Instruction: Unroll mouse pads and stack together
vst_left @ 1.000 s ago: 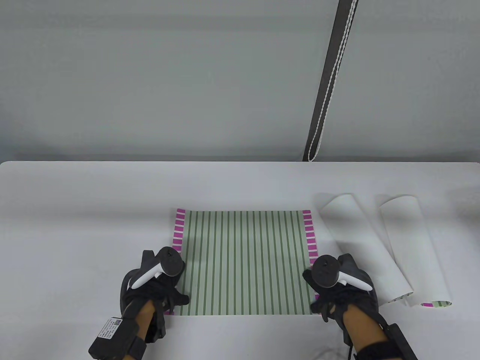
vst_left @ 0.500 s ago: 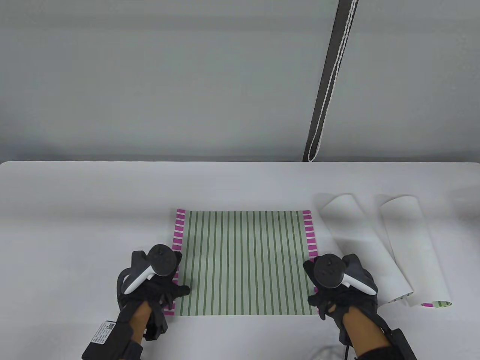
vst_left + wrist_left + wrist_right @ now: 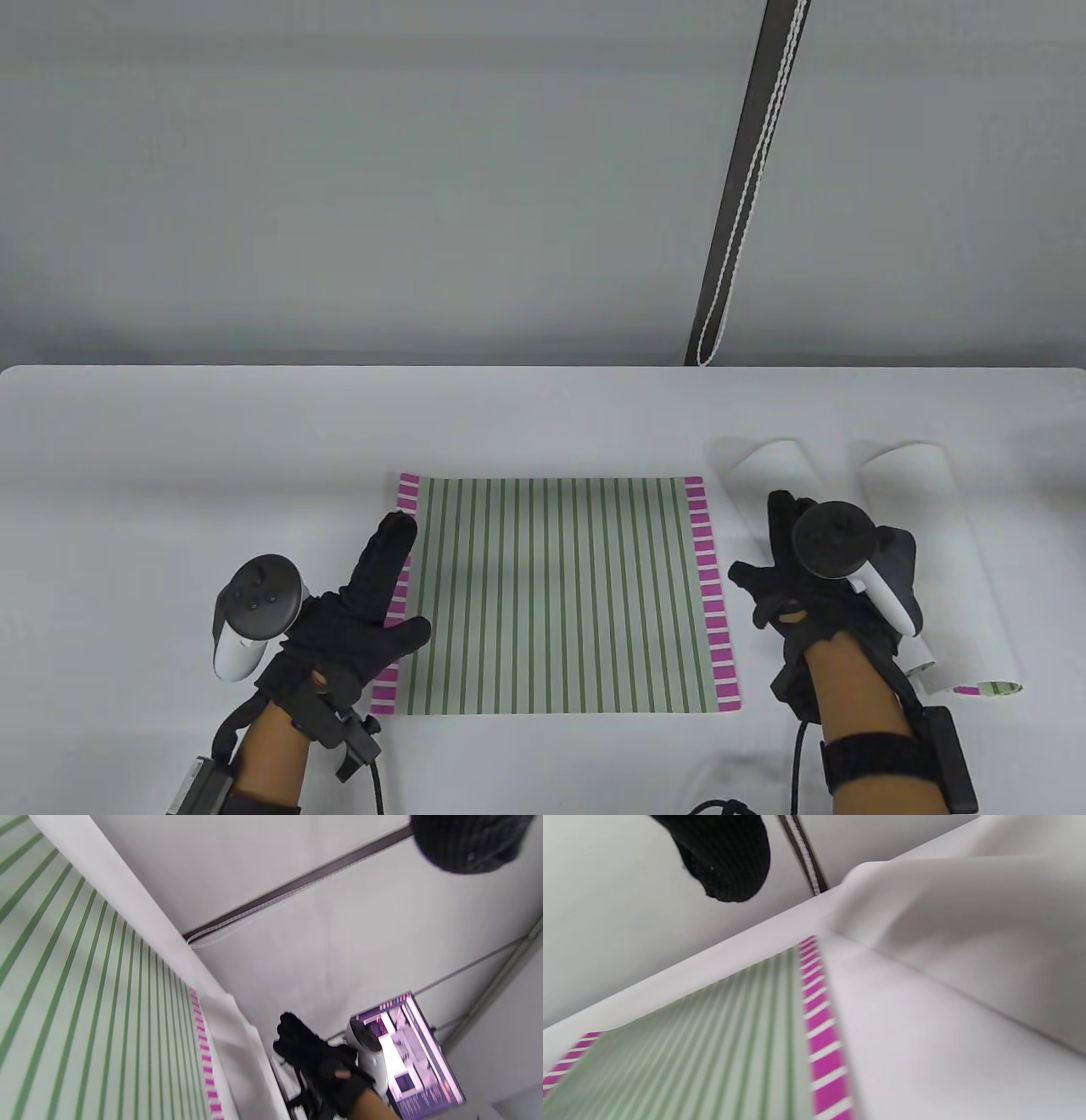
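Observation:
A green-striped mouse pad (image 3: 556, 594) with magenta side borders lies unrolled and flat mid-table; it also shows in the left wrist view (image 3: 85, 1005) and the right wrist view (image 3: 734, 1035). My left hand (image 3: 405, 579) is open, fingers stretched over the pad's left border. My right hand (image 3: 761, 543) is open with fingers spread over the nearer of two white rolled pads (image 3: 768, 471), right of the flat pad. The second roll (image 3: 942, 560) lies further right. I cannot tell whether the right hand touches the roll.
The white table (image 3: 170, 475) runs to a far edge against a grey wall. A dark strap with a white cord (image 3: 738, 187) hangs behind. A lit screen (image 3: 407, 1052) shows beyond my right hand in the left wrist view.
Both hands have left the flat pad's near corners. The left hand drew back left and opened. The right hand moved right and away, over the nearer roll. The pad stays flat.

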{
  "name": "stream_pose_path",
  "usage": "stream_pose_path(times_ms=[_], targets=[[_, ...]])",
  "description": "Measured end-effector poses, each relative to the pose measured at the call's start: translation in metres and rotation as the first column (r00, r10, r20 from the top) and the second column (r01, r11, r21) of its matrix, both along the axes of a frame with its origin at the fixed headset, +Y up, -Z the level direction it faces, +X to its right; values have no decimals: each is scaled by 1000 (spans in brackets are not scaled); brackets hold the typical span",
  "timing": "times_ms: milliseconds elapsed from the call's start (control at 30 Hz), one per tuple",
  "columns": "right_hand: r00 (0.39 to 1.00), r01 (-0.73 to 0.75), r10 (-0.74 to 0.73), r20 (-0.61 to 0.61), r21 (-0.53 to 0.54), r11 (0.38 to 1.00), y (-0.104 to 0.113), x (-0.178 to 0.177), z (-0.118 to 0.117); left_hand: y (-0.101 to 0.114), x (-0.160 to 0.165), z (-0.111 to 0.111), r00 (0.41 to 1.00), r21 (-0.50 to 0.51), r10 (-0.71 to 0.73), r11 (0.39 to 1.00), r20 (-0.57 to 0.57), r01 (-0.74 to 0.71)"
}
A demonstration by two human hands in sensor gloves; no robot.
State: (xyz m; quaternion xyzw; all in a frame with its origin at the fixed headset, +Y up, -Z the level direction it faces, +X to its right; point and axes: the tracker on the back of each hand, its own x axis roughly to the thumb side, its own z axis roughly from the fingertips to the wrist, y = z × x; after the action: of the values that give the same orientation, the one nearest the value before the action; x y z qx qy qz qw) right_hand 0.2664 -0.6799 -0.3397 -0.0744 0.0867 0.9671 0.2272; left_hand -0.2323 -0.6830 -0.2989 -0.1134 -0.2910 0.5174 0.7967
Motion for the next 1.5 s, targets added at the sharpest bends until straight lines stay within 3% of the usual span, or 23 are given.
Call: stream_pose_path(times_ms=[167, 267, 600, 933, 1067, 1167, 1300, 1400, 1500], targets=[[985, -91, 99, 141, -61, 994, -22, 22, -2, -9, 4, 1, 1000, -42, 17, 999, 25, -16], [961, -218, 237, 140, -139, 966, -38, 30, -4, -14, 5, 0, 1000, -50, -14, 999, 25, 15], [917, -338, 384, 110, -295, 894, -74, 28, -18, -23, 6, -2, 998, -76, -64, 995, 16, 65], [841, -496, 528, 120, -220, 840, -75, 19, -22, -30, 3, -5, 997, -110, -78, 991, 0, 77], [857, -462, 488, 163, -175, 869, -64, 20, -21, -31, 2, -5, 997, -119, -82, 990, -5, 80], [901, -355, 377, 217, -133, 925, -53, 26, -18, -31, 2, -4, 996, -124, -90, 988, -5, 89], [963, -74, 76, 257, -19, 997, -37, 29, -12, -30, 2, -4, 997, -127, -77, 989, -10, 75], [977, 67, -76, 198, 49, 997, -24, 22, -8, -30, 3, -5, 998, -125, -65, 990, -16, 62], [958, 280, -284, 33, 99, 955, -12, 6, -4, -29, 6, -6, 997, -137, -41, 990, -65, 31]])
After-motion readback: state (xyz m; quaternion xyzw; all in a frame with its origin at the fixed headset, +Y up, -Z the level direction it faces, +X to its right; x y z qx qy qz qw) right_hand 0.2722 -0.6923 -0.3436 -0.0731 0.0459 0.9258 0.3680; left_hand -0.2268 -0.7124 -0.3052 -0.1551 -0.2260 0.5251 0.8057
